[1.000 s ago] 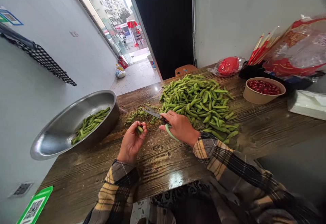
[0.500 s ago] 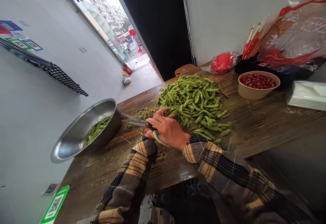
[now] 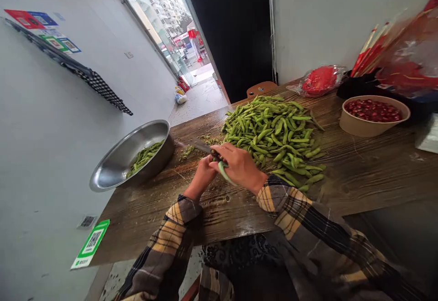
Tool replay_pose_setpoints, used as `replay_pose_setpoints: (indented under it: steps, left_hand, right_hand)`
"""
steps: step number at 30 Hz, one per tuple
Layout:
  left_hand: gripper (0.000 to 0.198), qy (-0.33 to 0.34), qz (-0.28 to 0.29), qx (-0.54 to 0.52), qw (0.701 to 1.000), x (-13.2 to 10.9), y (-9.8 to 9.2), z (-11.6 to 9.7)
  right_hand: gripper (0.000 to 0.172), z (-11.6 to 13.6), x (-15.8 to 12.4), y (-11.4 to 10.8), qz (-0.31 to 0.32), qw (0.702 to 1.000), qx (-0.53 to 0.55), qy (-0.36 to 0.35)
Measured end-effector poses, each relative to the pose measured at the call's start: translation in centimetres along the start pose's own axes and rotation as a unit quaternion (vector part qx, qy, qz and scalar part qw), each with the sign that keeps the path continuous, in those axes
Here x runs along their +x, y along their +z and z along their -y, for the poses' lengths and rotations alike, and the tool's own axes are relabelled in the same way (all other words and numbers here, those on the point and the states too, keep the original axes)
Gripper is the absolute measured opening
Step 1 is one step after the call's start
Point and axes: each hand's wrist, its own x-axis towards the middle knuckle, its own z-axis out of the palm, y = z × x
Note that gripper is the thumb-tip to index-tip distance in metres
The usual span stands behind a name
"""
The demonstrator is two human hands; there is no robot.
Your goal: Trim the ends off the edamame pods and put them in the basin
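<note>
My right hand [image 3: 239, 166] grips scissors [image 3: 205, 148] with pale green handles; the blades point left over the wooden table [image 3: 359, 173]. My left hand [image 3: 202, 175] is closed and pressed against the right hand just under the blades; whatever its fingers hold is hidden. A large pile of green soybean pods [image 3: 273, 132] lies directly behind both hands. A steel bowl [image 3: 132, 155] with some trimmed pods stands at the table's left edge. Small cut pod tips [image 3: 191, 150] are scattered between bowl and pile.
A paper bowl of red dates [image 3: 372, 114] stands at the right. Behind it are red plastic-wrapped packets [image 3: 318, 80] and a bundle of chopsticks [image 3: 367, 52]. A white wall runs along the left; an open doorway lies beyond the table's far end.
My left hand, which held a pod apart from the scissors, has moved in under my right hand. The scissors stay in my right hand. The camera view has shifted.
</note>
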Motion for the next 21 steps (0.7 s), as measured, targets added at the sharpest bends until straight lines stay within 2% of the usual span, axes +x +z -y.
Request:
replay_pose_setpoints:
  steps: [3, 6, 13, 16, 18, 21]
  left_hand:
    - [0.025, -0.011, -0.023, 0.041, 0.999, -1.9, -1.8, 0.6]
    - [0.027, -0.017, -0.024, 0.084, 0.996, -3.4, -3.4, 0.8]
    - [0.037, -0.036, -0.012, 0.094, 0.995, -4.2, -6.4, 2.0]
    - [0.035, -0.048, -0.033, 0.024, 0.998, -4.0, -6.9, 2.5]
    - [0.035, -0.065, -0.043, -0.083, 0.993, -3.6, -6.7, 2.4]
    - [0.035, -0.082, -0.039, -0.262, 0.961, -2.8, -5.9, 2.0]
  right_hand:
    - [0.037, -0.8, 0.2, 0.2, -0.047, 0.998, 0.014, 0.044]
    - [0.038, -1.6, 0.2, 0.4, -0.068, 0.997, 0.008, 0.047]
    - [0.037, -2.8, 0.0, 0.5, -0.070, 0.996, -0.010, 0.051]
    - [0.037, -2.7, -0.1, 0.6, -0.060, 0.997, -0.022, 0.047]
    - [0.035, -2.6, -0.1, 0.7, -0.040, 0.998, -0.025, 0.044]
    - [0.035, -2.7, -0.2, 1.2, -0.003, 0.999, -0.033, 0.040]
